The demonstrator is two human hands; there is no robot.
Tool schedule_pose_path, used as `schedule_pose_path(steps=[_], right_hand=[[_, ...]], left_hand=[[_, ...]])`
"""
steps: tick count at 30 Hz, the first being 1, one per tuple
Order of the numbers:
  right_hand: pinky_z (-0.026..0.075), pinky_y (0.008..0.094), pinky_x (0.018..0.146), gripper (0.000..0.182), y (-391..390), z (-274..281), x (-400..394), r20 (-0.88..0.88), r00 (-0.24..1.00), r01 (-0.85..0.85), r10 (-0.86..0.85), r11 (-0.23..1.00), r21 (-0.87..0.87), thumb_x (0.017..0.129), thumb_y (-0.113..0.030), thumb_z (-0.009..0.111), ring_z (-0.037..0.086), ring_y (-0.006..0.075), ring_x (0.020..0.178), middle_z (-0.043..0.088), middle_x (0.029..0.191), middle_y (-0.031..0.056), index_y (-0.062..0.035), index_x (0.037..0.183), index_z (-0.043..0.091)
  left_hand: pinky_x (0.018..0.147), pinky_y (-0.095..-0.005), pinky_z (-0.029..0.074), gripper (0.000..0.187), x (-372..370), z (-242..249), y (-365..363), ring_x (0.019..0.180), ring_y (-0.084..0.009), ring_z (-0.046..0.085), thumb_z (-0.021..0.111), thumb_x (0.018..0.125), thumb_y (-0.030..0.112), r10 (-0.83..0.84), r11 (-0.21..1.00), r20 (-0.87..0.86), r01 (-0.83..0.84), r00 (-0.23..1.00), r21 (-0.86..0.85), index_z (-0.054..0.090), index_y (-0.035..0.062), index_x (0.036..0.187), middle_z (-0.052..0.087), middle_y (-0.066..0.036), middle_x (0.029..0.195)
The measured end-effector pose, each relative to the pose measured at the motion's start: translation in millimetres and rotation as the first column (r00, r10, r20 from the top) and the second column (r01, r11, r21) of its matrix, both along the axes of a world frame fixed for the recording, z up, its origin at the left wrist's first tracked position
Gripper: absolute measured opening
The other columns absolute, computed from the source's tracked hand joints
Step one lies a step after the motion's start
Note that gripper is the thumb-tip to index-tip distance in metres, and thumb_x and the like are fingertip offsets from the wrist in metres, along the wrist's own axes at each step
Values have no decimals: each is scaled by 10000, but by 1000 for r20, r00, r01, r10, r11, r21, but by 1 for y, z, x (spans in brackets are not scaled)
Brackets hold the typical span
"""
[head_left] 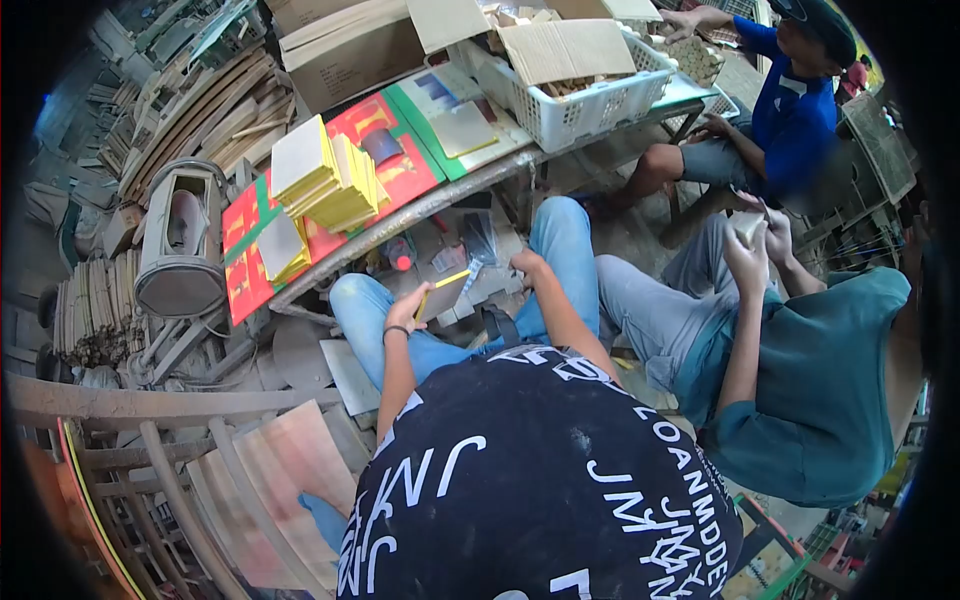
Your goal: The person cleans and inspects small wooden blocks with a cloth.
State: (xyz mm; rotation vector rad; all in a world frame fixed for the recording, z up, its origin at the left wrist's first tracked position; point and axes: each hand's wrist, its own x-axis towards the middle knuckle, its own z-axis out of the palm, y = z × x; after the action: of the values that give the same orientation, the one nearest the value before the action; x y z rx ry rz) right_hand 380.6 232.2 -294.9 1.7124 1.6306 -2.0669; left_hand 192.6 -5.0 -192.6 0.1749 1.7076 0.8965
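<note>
My left hand (408, 308) is closed on a thin, dark-faced board (446, 296) with a yellow edge, held tilted above my lap. Beside my right knee, my right hand (528, 266) has its fingers curled. Whatever it may hold is too small to make out. Stacked on the low table in front are more boards with yellow edges (325, 178), their faces pale. A smaller pile of them (284, 248) lies nearer the table's left end, and one flat board (463, 129) rests further right.
A red and green covered table (400, 210) spans the front. A white plastic basket (590, 105) of wood pieces and a cardboard box (345, 60) stand behind. On my right sits a person in a green top (810, 390); another in blue (795, 120) sits beyond. A red-capped bottle (401, 256) is below.
</note>
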Motion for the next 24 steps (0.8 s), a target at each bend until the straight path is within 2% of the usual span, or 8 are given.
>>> schedule_pose_path(steps=[5,9,11,16,18,19,21,24], right_hand=[[483,664,627,286,-3,1,-2,-112,989,88,-100,991,-105,790,45,478,629,433,742,573,871,242,128,1064,467],[474,662,692,194,22,-50,-14,-10,981,189,-195,960,-208,822,-7,477,626,437,780,576,895,262,115,973,494],[434,680,753,222,28,-55,-15,5,988,148,-153,946,-290,852,-69,463,612,444,843,585,939,258,106,985,495],[345,698,899,317,18,-5,-10,49,984,176,-170,930,-322,862,-103,477,537,465,1059,562,1145,282,101,1105,476],[267,709,980,510,-4,54,4,-51,990,108,-129,949,-296,854,-101,510,334,488,1286,339,1412,305,92,1300,358],[267,709,980,510,-6,58,6,-53,990,107,-128,950,-294,854,-101,510,334,488,1286,339,1412,305,92,1300,358],[192,711,1024,696,-6,67,4,-6,982,176,-187,934,-311,841,-103,553,82,500,1382,55,1526,279,67,1414,196],[170,710,1033,743,-3,72,10,-122,980,93,-154,911,-401,836,-104,575,-3,498,1388,-37,1533,267,65,1429,161]], left_hand=[[906,-557,387,704,-5,0,-2,1139,-326,482,658,758,507,45,997,84,-50,995,52,462,101,1299,378,-102,1320],[883,-551,409,700,-5,4,-4,1094,-329,517,653,763,513,10,997,85,-16,996,71,460,103,1296,355,-116,1329],[948,-572,379,756,-6,4,-4,1206,-343,463,656,744,517,21,998,90,-25,996,49,437,135,1358,366,-97,1396],[953,-577,375,744,-4,17,-4,1180,-341,473,638,753,531,6,1000,99,-8,995,22,441,138,1352,386,-93,1354],[953,-587,374,741,-3,23,-5,1181,-353,468,642,751,523,4,1000,104,-7,995,28,449,113,1337,381,-120,1352],[954,-597,373,738,-3,25,-4,1181,-365,462,647,750,515,-2,999,109,-2,994,35,456,88,1321,376,-147,1351],[951,-605,375,739,-4,27,-3,1184,-379,454,654,747,505,-7,1000,122,4,992,25,456,60,1303,371,-178,1344],[940,-613,385,744,-7,24,-5,1186,-399,445,668,742,491,-31,999,145,28,989,20,452,16,1273,364,-229,1328]])
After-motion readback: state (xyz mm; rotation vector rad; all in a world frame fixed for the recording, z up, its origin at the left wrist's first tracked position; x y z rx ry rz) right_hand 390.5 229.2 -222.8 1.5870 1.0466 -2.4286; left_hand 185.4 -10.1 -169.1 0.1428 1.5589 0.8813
